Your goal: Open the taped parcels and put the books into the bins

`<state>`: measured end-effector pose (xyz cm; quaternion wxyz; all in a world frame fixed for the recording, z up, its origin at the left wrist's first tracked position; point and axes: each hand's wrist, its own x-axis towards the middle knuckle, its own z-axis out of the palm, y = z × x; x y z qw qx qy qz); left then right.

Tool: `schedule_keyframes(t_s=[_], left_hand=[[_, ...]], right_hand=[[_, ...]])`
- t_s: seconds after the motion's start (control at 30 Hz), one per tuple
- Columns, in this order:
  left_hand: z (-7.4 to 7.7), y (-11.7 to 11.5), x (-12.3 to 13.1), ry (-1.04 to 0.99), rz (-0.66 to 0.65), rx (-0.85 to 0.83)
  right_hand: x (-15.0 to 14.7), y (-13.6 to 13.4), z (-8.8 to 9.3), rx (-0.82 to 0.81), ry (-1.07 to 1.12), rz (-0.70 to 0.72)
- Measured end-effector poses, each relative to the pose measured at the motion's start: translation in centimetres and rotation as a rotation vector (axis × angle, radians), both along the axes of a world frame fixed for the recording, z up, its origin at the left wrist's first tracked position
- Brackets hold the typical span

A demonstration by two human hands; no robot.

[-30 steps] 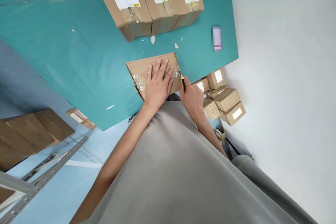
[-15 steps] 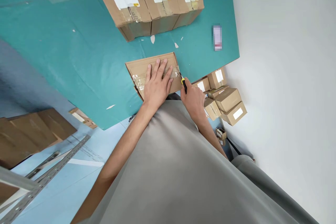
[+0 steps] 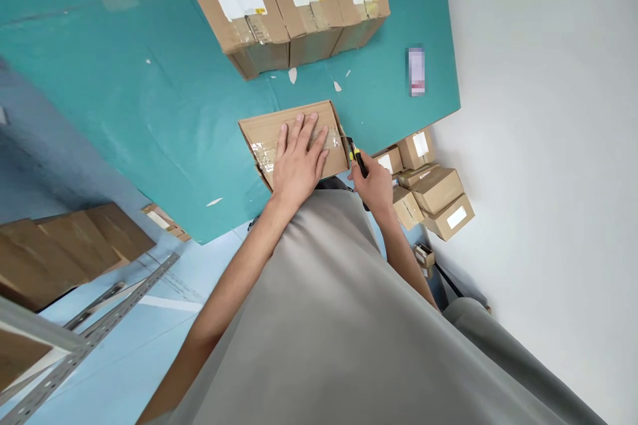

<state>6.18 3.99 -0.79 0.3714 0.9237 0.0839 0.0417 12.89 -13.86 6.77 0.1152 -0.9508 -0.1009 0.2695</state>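
A brown cardboard box [image 3: 259, 126] with clear tape across its top lies near the edge of the green table. My left hand [image 3: 298, 163] rests flat on the box, fingers spread, pressing over the tape. In my right hand [image 3: 375, 182] is a black and yellow utility knife [image 3: 359, 158], gripped with the fingers wrapped round its handle. The knife's tip is at the box's right end, beside the end of the tape. Part of the box's near side is hidden by my left hand and grey clothing.
Three taped cardboard boxes [image 3: 312, 40] with white labels stand on the green table [image 3: 149, 119] beyond my hands. A blurred pale item [image 3: 417, 72] lies to the right. More boxes [image 3: 438, 192] are stacked below the table's right edge. A metal rack [image 3: 100, 332] stands at lower left.
My right hand has moved slightly right with the utility knife, drawing it from the tape's end toward the box's outer side. My left hand has stayed on the box.
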Motion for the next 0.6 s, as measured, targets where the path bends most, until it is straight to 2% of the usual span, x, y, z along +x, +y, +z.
schedule_keyframes(t_s=[0.13,0.23,0.33,0.4,0.47,0.53,0.6], left_hand=[[-0.1,0.3,-0.3,-0.026,0.007,-0.017],[-0.3,1.6,-1.8,-0.055,0.019,-0.024],[-0.7,4.2,-4.7,-0.079,0.062,-0.016],[-0.9,6.3,-7.3,-0.088,0.123,-0.013],[-1.0,8.1,-10.0,-0.106,0.19,-0.009],[-0.7,9.2,-12.2,-0.147,0.24,0.009],[-0.2,9.4,-13.6,-0.205,0.289,0.025]], right_hand=[[0.1,-1.2,-1.7,0.395,0.097,-0.196],[1.9,-2.6,-5.1,0.569,0.031,-0.321],[4.7,-2.3,-10.4,0.561,0.074,-0.359],[6.1,-0.6,-13.9,0.574,0.21,-0.369],[6.4,1.9,-16.5,0.575,0.334,-0.331],[5.9,4.3,-17.7,0.564,0.376,-0.234],[5.1,5.6,-17.4,0.55,0.326,-0.113]])
